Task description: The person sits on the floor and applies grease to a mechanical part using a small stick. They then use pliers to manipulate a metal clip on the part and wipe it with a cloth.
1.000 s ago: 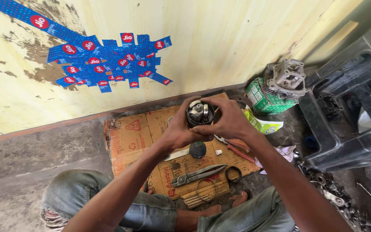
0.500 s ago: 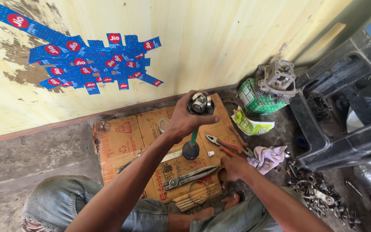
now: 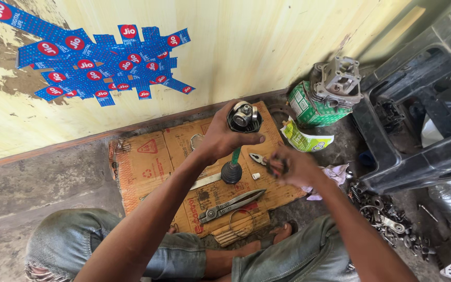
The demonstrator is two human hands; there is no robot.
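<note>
Steel shows inside the joint end of the axle shaft [image 3: 242,117], which stands upright just above the middle of the frame, its black rubber boot at the lower end resting on the flattened cardboard [image 3: 147,162]. The left hand [image 3: 220,140] wraps round the shaft just under the joint head, fingers pressed together on it. A second ago both hands cupped that head; now the right hand [image 3: 289,166] has come off it and dropped to the right of centre, where it is closed on the handles of the pliers [image 3: 261,159], their tip pointing left toward the shaft. So the shaft is now steadied by one hand alone while the other has taken up a tool. Below the shaft lie the metal shears [image 3: 230,203] and a wire ring [image 3: 241,222]. At upper right a grey engine part [image 3: 337,81] sits on a green box [image 3: 309,107].
</note>
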